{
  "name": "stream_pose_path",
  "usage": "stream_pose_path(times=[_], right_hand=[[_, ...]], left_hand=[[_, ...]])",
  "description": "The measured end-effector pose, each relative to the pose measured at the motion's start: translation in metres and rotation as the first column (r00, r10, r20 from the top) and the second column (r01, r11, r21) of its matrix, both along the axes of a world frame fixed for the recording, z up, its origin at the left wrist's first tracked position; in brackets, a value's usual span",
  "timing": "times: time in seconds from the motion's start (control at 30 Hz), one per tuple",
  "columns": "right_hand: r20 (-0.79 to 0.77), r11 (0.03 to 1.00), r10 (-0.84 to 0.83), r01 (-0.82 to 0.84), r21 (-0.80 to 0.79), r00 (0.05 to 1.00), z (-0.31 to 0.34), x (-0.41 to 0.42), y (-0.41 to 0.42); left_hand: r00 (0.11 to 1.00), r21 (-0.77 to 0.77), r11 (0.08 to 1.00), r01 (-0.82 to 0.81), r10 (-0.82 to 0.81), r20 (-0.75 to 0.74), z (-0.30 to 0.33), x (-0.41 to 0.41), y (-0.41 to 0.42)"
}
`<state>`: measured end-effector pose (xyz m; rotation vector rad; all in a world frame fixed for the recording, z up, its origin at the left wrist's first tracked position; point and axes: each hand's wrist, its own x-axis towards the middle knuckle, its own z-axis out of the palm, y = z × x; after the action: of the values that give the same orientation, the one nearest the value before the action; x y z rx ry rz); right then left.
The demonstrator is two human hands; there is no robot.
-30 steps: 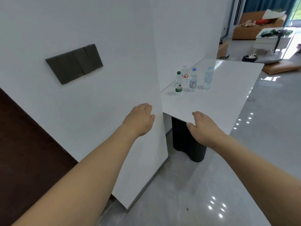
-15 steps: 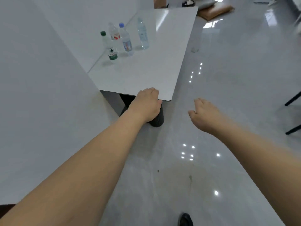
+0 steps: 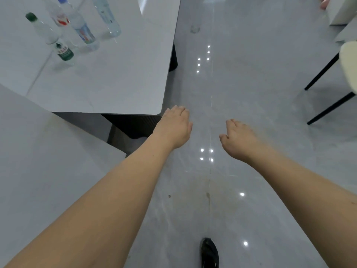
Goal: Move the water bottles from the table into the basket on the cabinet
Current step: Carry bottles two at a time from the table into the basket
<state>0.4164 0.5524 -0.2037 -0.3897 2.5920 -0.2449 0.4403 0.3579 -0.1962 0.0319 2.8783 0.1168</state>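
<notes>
Four water bottles stand upright in a loose cluster on the white worktop, toward its far left part at about 11 o'clock in the head view. The green-capped bottle with a green label is nearest the wall side. Just beside it at 1 o'clock is the red-labelled bottle, then the blue-capped bottle, and the clear bottle lies furthest toward 2 o'clock. How much water each holds cannot be told from the blur. No basket or cabinet shows in this view.

The left hand is empty, palm down, fingers loosely together and relaxed, just off the near right corner of the worktop; whether it touches the edge cannot be told. The right hand is also empty, fingers slightly curled and not closed on anything, held over the glossy grey floor at 3 o'clock from the left hand, apart from it.

From both hands the bottles lie well apart, at about 10 to 11 o'clock across the bare worktop. A dark shoe shows at 6 o'clock, and a pale chair with black legs stands at 2 o'clock.
</notes>
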Motion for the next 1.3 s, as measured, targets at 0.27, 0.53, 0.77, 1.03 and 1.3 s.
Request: stream_pose_path(times=[0.27, 0.53, 0.77, 1.03, 1.3], right_hand=[[0.012, 1.000, 0.024, -0.024, -0.002, 1.000, 0.002, -0.045, -0.033], [-0.013, 0.998, 0.060, -0.060, 0.019, 0.998, 0.003, -0.108, -0.063], [-0.017, 0.997, 0.075, -0.075, 0.001, 0.997, -0.001, -0.189, -0.054], [0.000, 0.994, 0.104, -0.104, 0.018, 0.995, -0.010, -0.295, -0.036], [0.004, 0.994, 0.107, -0.108, 0.021, 0.994, -0.025, -0.392, -0.062]], left_hand=[[0.997, 0.011, 0.999, -0.037, 0.037, -0.074, 0.000, -0.046, -0.031], [0.997, 0.062, 0.996, -0.070, 0.072, -0.032, -0.016, -0.108, -0.062], [0.993, 0.058, 0.991, -0.119, 0.119, 0.000, -0.018, -0.184, -0.063], [0.989, 0.075, 0.986, -0.150, 0.149, 0.026, -0.022, -0.281, -0.046], [0.995, 0.073, 0.992, -0.101, 0.099, 0.030, -0.034, -0.381, -0.066]])
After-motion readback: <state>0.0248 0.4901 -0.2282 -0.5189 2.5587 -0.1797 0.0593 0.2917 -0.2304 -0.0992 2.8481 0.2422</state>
